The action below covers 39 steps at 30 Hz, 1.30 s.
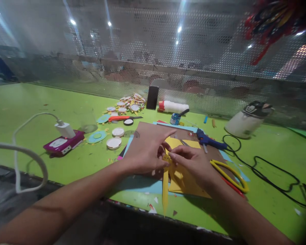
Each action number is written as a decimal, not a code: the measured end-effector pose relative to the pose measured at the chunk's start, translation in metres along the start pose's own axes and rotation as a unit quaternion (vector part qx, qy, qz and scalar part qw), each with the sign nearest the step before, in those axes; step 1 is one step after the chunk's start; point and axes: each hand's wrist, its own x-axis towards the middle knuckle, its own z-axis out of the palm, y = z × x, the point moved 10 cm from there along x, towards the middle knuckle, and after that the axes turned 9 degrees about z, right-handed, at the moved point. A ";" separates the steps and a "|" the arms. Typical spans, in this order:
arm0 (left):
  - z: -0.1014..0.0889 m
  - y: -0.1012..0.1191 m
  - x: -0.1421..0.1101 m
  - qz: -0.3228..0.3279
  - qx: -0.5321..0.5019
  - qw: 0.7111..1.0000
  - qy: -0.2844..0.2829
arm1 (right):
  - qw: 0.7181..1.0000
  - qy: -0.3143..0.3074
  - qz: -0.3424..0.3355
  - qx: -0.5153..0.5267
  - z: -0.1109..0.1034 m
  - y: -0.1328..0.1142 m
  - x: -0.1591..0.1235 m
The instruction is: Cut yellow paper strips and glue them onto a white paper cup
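Our left fingers hide part of the yellow strip, so we cannot tell how our right hand meets it; that hand also covers some of the yellow sheet, and our right wrist hides where the yellow handle leads; the white cable runs off the left edge, the green card off the right; the red ornament is blurred and cut by the top edge; shapes behind the mesh blur past naming.
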 end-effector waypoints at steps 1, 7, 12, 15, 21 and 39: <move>0.000 -0.001 0.000 -0.003 -0.005 1.000 0.002 | 1.000 -0.001 0.003 0.006 -0.001 0.001 0.000; -0.013 -0.010 0.002 -0.030 -0.096 0.993 0.065 | 1.000 -0.009 0.020 -0.012 0.003 0.007 -0.001; -0.031 -0.010 0.002 -0.018 -0.098 0.988 0.121 | 0.995 -0.070 0.076 -0.001 0.023 0.019 -0.005; -0.031 -0.008 0.002 -0.007 -0.111 0.987 0.119 | 0.991 -0.072 0.100 0.051 0.025 0.025 -0.005; -0.031 -0.006 0.003 0.001 -0.066 0.995 0.081 | 0.991 -0.029 0.099 0.080 0.007 0.028 0.001; 0.011 -0.010 0.023 -0.094 -0.192 0.977 0.004 | 0.968 0.096 0.035 0.231 -0.047 0.026 0.015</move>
